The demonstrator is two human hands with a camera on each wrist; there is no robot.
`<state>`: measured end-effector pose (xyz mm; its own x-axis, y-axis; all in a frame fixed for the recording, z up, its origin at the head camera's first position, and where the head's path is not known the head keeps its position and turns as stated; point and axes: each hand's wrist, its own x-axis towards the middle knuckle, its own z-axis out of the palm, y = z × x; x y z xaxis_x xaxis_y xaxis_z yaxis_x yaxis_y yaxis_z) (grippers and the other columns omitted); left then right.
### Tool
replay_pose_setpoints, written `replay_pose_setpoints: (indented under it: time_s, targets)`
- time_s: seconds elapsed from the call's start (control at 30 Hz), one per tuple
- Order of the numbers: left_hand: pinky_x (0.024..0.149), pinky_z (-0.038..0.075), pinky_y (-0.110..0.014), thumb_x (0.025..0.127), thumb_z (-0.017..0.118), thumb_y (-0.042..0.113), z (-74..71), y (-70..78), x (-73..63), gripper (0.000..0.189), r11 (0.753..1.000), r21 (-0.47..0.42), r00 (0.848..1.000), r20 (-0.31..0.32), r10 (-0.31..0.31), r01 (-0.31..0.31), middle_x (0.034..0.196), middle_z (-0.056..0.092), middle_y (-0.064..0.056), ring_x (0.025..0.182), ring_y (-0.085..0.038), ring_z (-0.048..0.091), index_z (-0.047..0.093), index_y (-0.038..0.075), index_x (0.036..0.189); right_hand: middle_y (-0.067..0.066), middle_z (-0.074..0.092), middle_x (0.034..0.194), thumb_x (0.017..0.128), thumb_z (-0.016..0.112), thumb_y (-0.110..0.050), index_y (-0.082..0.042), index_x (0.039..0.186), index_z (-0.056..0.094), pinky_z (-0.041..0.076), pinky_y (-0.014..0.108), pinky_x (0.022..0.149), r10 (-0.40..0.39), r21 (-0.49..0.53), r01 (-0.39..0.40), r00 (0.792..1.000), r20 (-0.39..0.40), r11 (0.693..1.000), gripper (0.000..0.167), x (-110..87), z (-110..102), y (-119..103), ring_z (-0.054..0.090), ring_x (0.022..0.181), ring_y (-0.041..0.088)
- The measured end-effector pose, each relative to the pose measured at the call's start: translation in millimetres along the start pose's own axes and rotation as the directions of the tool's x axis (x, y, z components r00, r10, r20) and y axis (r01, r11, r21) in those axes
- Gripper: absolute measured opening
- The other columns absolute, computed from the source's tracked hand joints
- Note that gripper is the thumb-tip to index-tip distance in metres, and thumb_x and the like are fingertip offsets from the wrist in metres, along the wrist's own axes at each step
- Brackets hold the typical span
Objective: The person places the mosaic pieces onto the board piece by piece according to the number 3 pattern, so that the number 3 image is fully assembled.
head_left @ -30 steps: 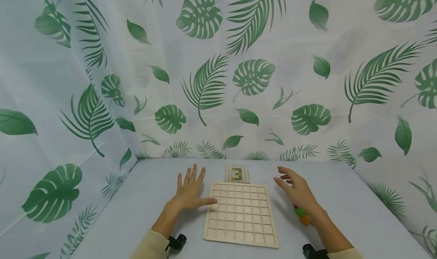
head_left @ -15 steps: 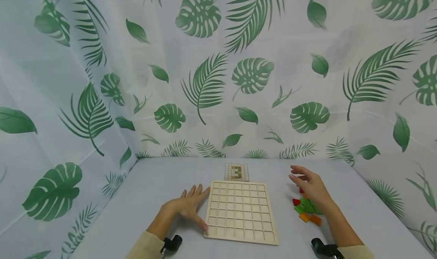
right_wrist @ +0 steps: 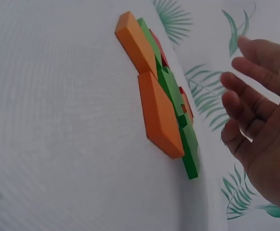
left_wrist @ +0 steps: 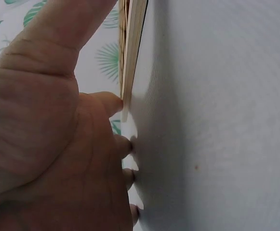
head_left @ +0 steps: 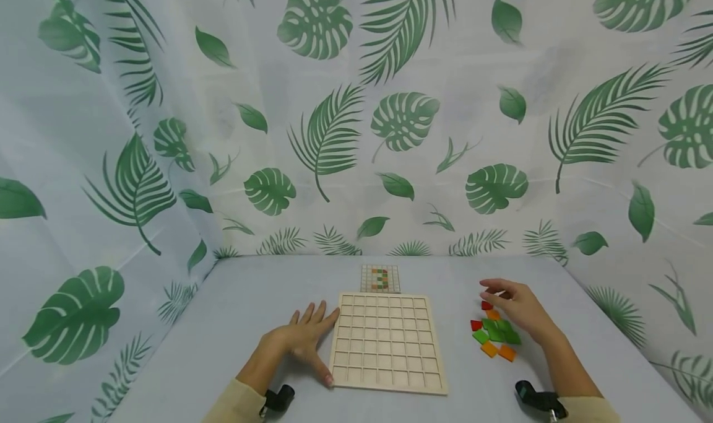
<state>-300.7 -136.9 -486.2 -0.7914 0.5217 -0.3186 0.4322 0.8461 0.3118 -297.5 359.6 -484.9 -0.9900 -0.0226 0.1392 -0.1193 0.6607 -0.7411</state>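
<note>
A pale wooden grid board (head_left: 384, 342) lies flat in the middle of the table in the head view. My left hand (head_left: 301, 339) is spread at its left side, thumb by the near left corner and index fingertip at the edge. In the left wrist view, the index fingertip (left_wrist: 114, 103) meets the board's edge (left_wrist: 134, 43). On the right, my right hand (head_left: 520, 305) hovers with loosely bent fingers above a cluster of tiles, holding nothing. Green tiles (head_left: 494, 331), orange tiles (head_left: 507, 352) and red tiles (head_left: 476, 325) lie there; a red tile (head_left: 487, 305) sits below its fingertips.
Behind the board lies a small pattern card (head_left: 380, 279) with a grid and coloured squares. A white curtain (head_left: 345, 132) with green leaves stands beyond the table (head_left: 250, 293). Each wrist wears a black camera, such as the left wrist camera (head_left: 280, 399).
My left hand has come from over the board's left part down to its left edge, nearer me. My right hand has moved right, over the tiles, which now show more.
</note>
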Motion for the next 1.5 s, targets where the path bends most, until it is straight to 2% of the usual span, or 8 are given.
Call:
replay_pose_setpoints:
  time_s: [0.23,0.53,0.77,0.97,1.5]
  targets:
    - [0.127,0.005,-0.068,0.060,0.092,0.069,0.7,-1.0,1.1,0.144,1.000,0.014,1.000,-0.006,-0.004,0.004,0.175,0.001,-0.020,0.162,-0.044,-0.003,0.009,0.025,0.169,0.010,0.069,0.106,0.099,0.072,-0.037,-0.003,0.130,0.069,0.051,0.026,0.067,0.070,-0.141,-0.067,0.997,0.021,0.988,0.046,2.6,-0.3,11.7,0.057,0.092,0.024]
    - [0.127,0.006,-0.068,0.060,0.093,0.068,-0.6,-0.1,0.8,0.143,1.000,0.009,1.000,-0.004,-0.010,0.010,0.175,0.002,-0.020,0.162,-0.043,-0.001,0.011,0.025,0.169,0.007,0.066,0.095,0.092,0.079,-0.032,-0.004,0.110,0.072,0.050,0.031,0.073,0.176,-0.170,-0.159,0.980,0.092,0.973,0.034,5.1,-7.5,21.0,0.057,0.089,0.024]
    - [0.128,0.007,-0.067,0.059,0.093,0.068,-0.9,2.1,1.6,0.143,0.999,0.026,1.000,-0.002,-0.029,0.029,0.176,0.003,-0.018,0.162,-0.042,0.000,0.011,0.028,0.169,0.006,0.066,0.090,0.090,0.081,-0.037,-0.003,0.098,0.070,0.046,0.031,0.070,0.182,-0.226,-0.160,0.980,0.083,0.961,0.037,0.8,-8.5,21.9,0.056,0.085,0.024]
    - [0.128,0.007,-0.067,0.059,0.093,0.068,-0.4,1.7,1.3,0.143,0.999,0.019,0.999,-0.002,-0.032,0.032,0.176,0.004,-0.018,0.162,-0.042,0.000,0.011,0.027,0.169,0.008,0.066,0.090,0.089,0.082,-0.036,-0.002,0.098,0.070,0.047,0.033,0.070,0.228,-0.244,-0.206,0.971,0.068,0.948,0.037,0.7,-8.8,14.8,0.055,0.086,0.025]
    - [0.128,0.006,-0.067,0.060,0.093,0.068,-0.6,1.9,0.5,0.142,1.000,0.006,1.000,0.001,-0.029,0.029,0.176,0.003,-0.018,0.162,-0.043,-0.001,0.011,0.026,0.169,0.008,0.068,0.094,0.093,0.079,-0.031,-0.002,0.104,0.073,0.047,0.034,0.072,0.202,-0.229,-0.176,0.975,0.094,0.957,0.031,3.0,-8.9,17.8,0.056,0.088,0.025]
